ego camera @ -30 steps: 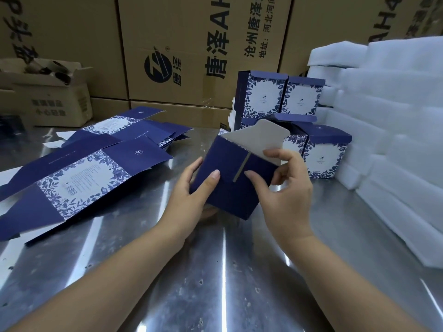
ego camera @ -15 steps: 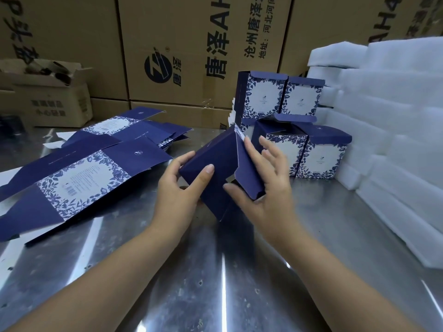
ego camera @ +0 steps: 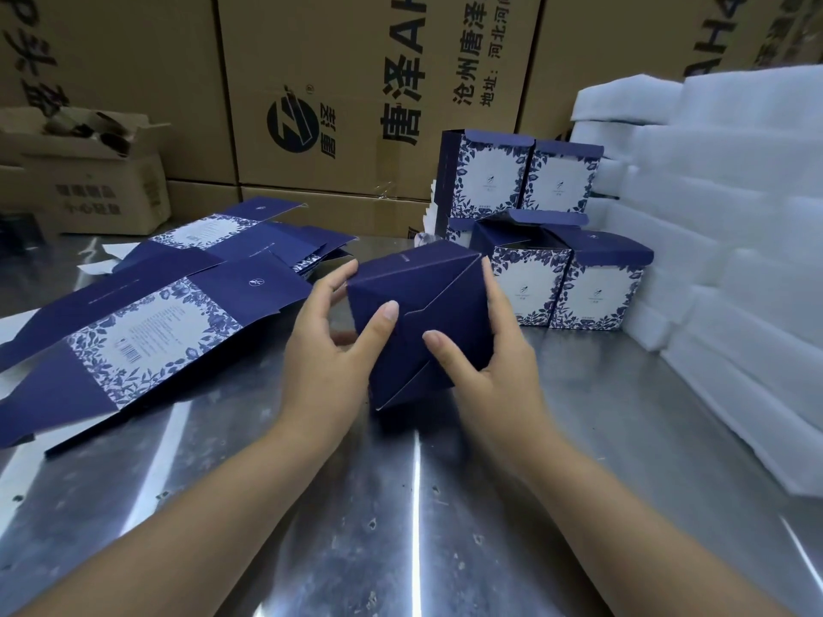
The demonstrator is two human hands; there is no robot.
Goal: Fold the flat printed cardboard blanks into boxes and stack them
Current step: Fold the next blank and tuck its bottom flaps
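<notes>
The left hand (ego camera: pixel 329 349) and right hand (ego camera: pixel 494 362) each have the grip closed round the dark-blue cardboard box (ego camera: pixel 427 282), held tilted over the shiny steel worktop (ego camera: pixel 401 505). Press both thumbs (ego camera: pixel 387 313) evenly until the base flaps (ego camera: pixel 450 305) seat flush.

The box (ego camera: pixel 427 282) hides some fingers of your left hand (ego camera: pixel 325 349) and right hand (ego camera: pixel 494 380); the flat blanks (ego camera: pixel 133 340) at the bench's left are cut off.

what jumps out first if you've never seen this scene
The left hand and right hand grip a navy box at the centre, flaps folded shut. To the left, flat blanks sprawl on the steel table; finished boxes stand stacked behind, beside white foam slabs.
</notes>
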